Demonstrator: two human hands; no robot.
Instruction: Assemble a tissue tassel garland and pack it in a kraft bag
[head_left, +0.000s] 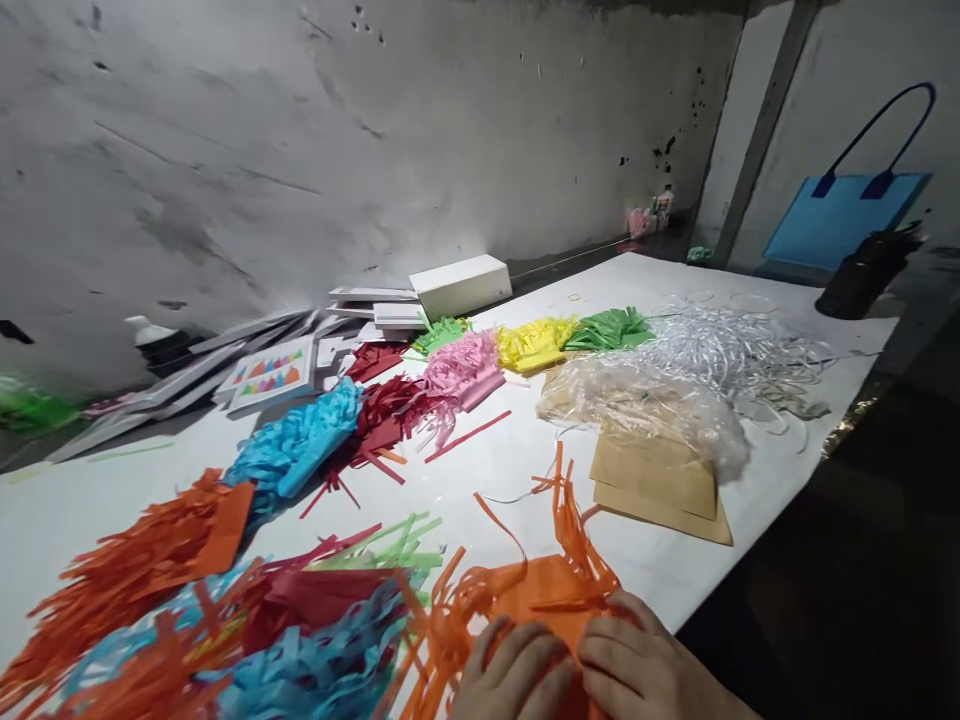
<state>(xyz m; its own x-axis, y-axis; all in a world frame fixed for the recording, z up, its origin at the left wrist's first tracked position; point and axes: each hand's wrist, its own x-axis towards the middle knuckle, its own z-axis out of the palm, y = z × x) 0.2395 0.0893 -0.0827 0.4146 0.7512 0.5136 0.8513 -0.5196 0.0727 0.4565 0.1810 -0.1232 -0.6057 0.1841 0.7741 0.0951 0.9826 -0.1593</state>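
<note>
Pressing fringed orange paper (551, 590); left hand (510, 668), right hand (651, 665) grips: fingers curled over it; crinkled clear plastic (660, 400) beyond.

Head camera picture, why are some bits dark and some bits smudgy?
Head view: the floor at lower right sinks into near-black shadow, while the white tabletop looks bright; head view, bottom left: the orange strips are smeared, maybe by camera movement; head view, right: the clear plastic has small shiny glints.
</note>
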